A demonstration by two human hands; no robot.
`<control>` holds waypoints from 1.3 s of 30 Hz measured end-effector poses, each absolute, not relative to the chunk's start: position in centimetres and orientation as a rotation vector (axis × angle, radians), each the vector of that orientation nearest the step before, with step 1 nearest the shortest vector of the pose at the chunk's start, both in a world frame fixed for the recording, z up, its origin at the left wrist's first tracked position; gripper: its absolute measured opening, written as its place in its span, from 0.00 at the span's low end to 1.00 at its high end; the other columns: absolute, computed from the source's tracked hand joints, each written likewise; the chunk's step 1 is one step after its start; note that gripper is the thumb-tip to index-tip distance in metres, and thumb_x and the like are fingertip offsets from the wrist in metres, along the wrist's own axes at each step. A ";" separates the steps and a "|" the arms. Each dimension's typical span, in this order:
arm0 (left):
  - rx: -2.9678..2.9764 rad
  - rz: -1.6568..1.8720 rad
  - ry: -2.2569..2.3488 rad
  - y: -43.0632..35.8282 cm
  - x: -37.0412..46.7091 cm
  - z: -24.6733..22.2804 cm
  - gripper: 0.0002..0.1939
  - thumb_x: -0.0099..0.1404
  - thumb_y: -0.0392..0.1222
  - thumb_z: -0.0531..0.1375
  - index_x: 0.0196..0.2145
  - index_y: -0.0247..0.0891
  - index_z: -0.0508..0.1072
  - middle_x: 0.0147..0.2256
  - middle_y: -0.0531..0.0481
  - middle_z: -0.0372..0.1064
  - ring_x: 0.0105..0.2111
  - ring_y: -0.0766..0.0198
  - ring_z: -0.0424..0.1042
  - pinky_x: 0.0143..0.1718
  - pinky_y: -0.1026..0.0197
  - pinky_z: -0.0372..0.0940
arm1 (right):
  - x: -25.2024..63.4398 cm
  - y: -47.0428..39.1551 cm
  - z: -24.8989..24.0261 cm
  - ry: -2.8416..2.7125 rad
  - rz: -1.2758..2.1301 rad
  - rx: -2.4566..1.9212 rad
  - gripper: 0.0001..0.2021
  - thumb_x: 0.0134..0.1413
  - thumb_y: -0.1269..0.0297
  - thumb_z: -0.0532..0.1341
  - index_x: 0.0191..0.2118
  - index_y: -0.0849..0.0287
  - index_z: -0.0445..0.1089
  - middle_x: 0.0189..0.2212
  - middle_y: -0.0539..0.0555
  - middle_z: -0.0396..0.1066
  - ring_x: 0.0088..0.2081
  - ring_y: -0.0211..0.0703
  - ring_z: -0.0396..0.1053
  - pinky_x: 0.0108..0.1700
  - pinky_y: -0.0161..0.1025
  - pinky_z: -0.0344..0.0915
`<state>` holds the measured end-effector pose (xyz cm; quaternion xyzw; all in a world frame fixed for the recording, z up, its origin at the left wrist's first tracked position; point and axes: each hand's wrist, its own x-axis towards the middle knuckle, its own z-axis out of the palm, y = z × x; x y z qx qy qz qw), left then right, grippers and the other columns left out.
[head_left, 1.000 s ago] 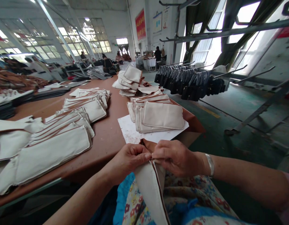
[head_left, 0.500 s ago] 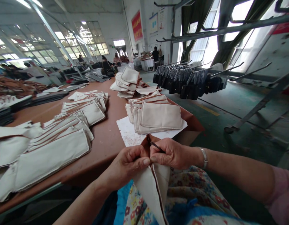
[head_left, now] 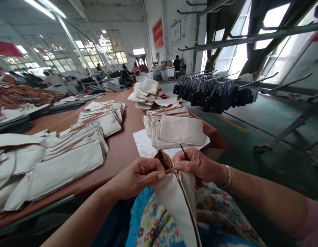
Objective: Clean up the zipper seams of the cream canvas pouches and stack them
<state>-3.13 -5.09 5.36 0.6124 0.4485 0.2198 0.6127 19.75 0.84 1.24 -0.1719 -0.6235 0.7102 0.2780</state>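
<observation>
Over my lap hangs a cream fabric piece (head_left: 171, 199) with brown edges, its folded top corner raised just off the table's front edge. My left hand (head_left: 143, 175) pinches the left side of that corner between thumb and fingers. On the right side, my right hand (head_left: 197, 164) grips the same corner, and a thin dark pointed tool (head_left: 184, 151) sticks up from between its fingers. What kind of tool it is I cannot make out. Between the hands the brown inside of the piece shows as a small opening.
On the brown-covered table (head_left: 123, 147), a stack of cream pieces (head_left: 182, 129) lies on white paper (head_left: 140, 142). Overlapping cream pieces (head_left: 68, 164) spread along the left. A metal rack (head_left: 251, 37) with black bags (head_left: 213, 92) stands at the right. Several people work farther back.
My hands have moved slightly apart, spreading the top corner so more brown shows. The dark tool now points upward, lifted off the corner. The whole view has shifted a little.
</observation>
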 end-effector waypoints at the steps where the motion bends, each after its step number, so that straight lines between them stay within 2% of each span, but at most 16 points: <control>1: 1.471 0.451 1.030 -4.9 -3.5 5.0 0.18 0.59 0.55 0.65 0.33 0.35 0.73 0.28 0.53 0.65 0.29 0.65 0.60 0.29 0.67 0.56 | 20.0 1.1 1.2 -1.561 1.954 -0.448 0.17 0.52 0.54 0.66 0.26 0.62 0.64 0.23 0.48 0.59 0.24 0.32 0.53 0.25 0.31 0.50; 4: 1.601 0.286 1.066 -4.2 -5.3 3.6 0.18 0.57 0.55 0.66 0.34 0.36 0.76 0.30 0.53 0.67 0.32 0.62 0.63 0.31 0.67 0.58 | 21.3 2.9 0.9 -1.444 1.943 -0.443 0.18 0.50 0.51 0.65 0.25 0.61 0.62 0.23 0.48 0.59 0.24 0.34 0.55 0.26 0.32 0.54; 6: 1.639 0.273 1.135 -4.0 -6.2 3.2 0.19 0.60 0.56 0.63 0.32 0.35 0.75 0.27 0.54 0.65 0.30 0.64 0.62 0.30 0.68 0.57 | 22.5 4.7 0.9 -1.711 1.823 -0.566 0.20 0.51 0.49 0.64 0.23 0.61 0.63 0.20 0.48 0.58 0.23 0.35 0.55 0.26 0.33 0.55; 9: 1.723 0.303 1.184 -4.0 -5.5 4.5 0.17 0.65 0.54 0.59 0.33 0.35 0.75 0.27 0.54 0.65 0.29 0.66 0.61 0.29 0.68 0.56 | 23.3 6.6 1.8 -2.174 1.305 -0.804 0.19 0.52 0.50 0.65 0.24 0.62 0.68 0.23 0.51 0.66 0.26 0.38 0.62 0.30 0.34 0.59; 11: 1.852 0.318 1.182 -3.8 -3.7 5.9 0.15 0.66 0.51 0.59 0.32 0.35 0.75 0.26 0.55 0.64 0.28 0.66 0.60 0.28 0.68 0.54 | 22.5 6.3 3.0 -2.233 1.083 -0.726 0.17 0.52 0.52 0.66 0.36 0.63 0.74 0.35 0.57 0.73 0.37 0.44 0.69 0.39 0.36 0.64; 13: 1.968 0.360 1.160 -3.4 -1.8 7.0 0.14 0.65 0.49 0.60 0.29 0.36 0.75 0.25 0.54 0.63 0.28 0.66 0.60 0.28 0.67 0.54 | 20.7 5.1 3.8 -2.212 1.174 -0.524 0.26 0.51 0.53 0.68 0.53 0.62 0.69 0.47 0.59 0.73 0.46 0.47 0.70 0.47 0.39 0.65; 15: 1.961 0.400 1.132 -2.8 -0.7 7.5 0.14 0.64 0.48 0.61 0.28 0.36 0.76 0.26 0.53 0.65 0.27 0.65 0.61 0.27 0.66 0.55 | 18.7 3.5 3.8 -2.225 1.324 -0.346 0.36 0.44 0.55 0.72 0.58 0.61 0.64 0.49 0.57 0.72 0.48 0.47 0.69 0.48 0.39 0.65; 17: 1.819 0.320 1.126 -2.5 -1.1 7.2 0.17 0.65 0.53 0.59 0.30 0.36 0.78 0.23 0.53 0.66 0.23 0.66 0.60 0.24 0.65 0.54 | 17.3 2.4 2.8 -2.265 1.393 -0.305 0.33 0.39 0.57 0.75 0.53 0.62 0.69 0.43 0.53 0.73 0.43 0.44 0.69 0.44 0.37 0.65; 19: 1.646 0.198 1.128 -2.7 -2.8 6.5 0.23 0.66 0.59 0.57 0.30 0.36 0.78 0.19 0.54 0.63 0.20 0.66 0.58 0.21 0.65 0.53 | 16.9 1.8 1.5 -2.244 1.473 -0.386 0.22 0.43 0.58 0.73 0.43 0.64 0.73 0.34 0.50 0.72 0.35 0.39 0.68 0.37 0.34 0.63; 22: 1.463 0.233 1.090 -3.6 -5.9 5.0 0.26 0.63 0.62 0.59 0.30 0.33 0.78 0.24 0.50 0.69 0.26 0.63 0.65 0.28 0.64 0.59 | 18.1 2.1 -0.2 -2.053 1.678 -0.537 0.14 0.49 0.57 0.69 0.34 0.66 0.74 0.25 0.48 0.68 0.27 0.34 0.62 0.29 0.31 0.58; 25: 1.282 0.439 1.046 -4.3 -7.5 3.9 0.21 0.58 0.56 0.66 0.35 0.33 0.77 0.32 0.48 0.73 0.33 0.61 0.69 0.37 0.63 0.63 | 19.8 3.2 -1.2 -1.870 1.787 -0.605 0.14 0.49 0.58 0.69 0.33 0.65 0.73 0.24 0.48 0.67 0.25 0.32 0.61 0.27 0.31 0.57; 30: 1.227 0.493 0.991 -4.0 -5.5 3.3 0.16 0.58 0.45 0.69 0.40 0.31 0.76 0.35 0.47 0.74 0.33 0.65 0.69 0.37 0.65 0.62 | 21.4 5.4 -2.2 -2.138 1.522 -0.641 0.08 0.47 0.64 0.68 0.30 0.65 0.74 0.27 0.51 0.70 0.30 0.37 0.66 0.34 0.34 0.62; 32: 1.259 0.497 0.974 -3.6 -4.0 3.0 0.15 0.58 0.44 0.69 0.39 0.30 0.76 0.33 0.48 0.73 0.31 0.67 0.67 0.34 0.67 0.60 | 21.7 5.4 -1.8 -2.283 1.335 -0.596 0.07 0.48 0.68 0.67 0.35 0.64 0.75 0.32 0.53 0.73 0.36 0.41 0.69 0.41 0.37 0.64; 35: 1.280 0.518 0.941 -3.1 -2.2 2.5 0.13 0.58 0.43 0.69 0.36 0.31 0.75 0.31 0.51 0.71 0.30 0.69 0.65 0.33 0.67 0.58 | 21.6 4.5 -0.3 -2.203 1.354 -0.525 0.14 0.54 0.68 0.64 0.47 0.63 0.72 0.43 0.56 0.74 0.43 0.44 0.70 0.47 0.39 0.64; 37: 1.285 0.509 0.934 -2.9 -1.6 2.4 0.13 0.57 0.42 0.70 0.34 0.31 0.74 0.30 0.53 0.70 0.29 0.69 0.64 0.32 0.67 0.57 | 21.1 3.6 0.5 -2.140 1.425 -0.524 0.13 0.56 0.65 0.63 0.46 0.63 0.70 0.40 0.55 0.73 0.40 0.42 0.70 0.43 0.37 0.65; 39: 1.289 0.485 0.942 -2.8 -1.4 2.6 0.14 0.57 0.43 0.70 0.33 0.31 0.73 0.28 0.53 0.68 0.28 0.69 0.62 0.30 0.67 0.55 | 20.5 2.8 0.8 -2.146 1.471 -0.527 0.10 0.57 0.62 0.63 0.40 0.64 0.69 0.33 0.51 0.71 0.33 0.37 0.66 0.36 0.34 0.63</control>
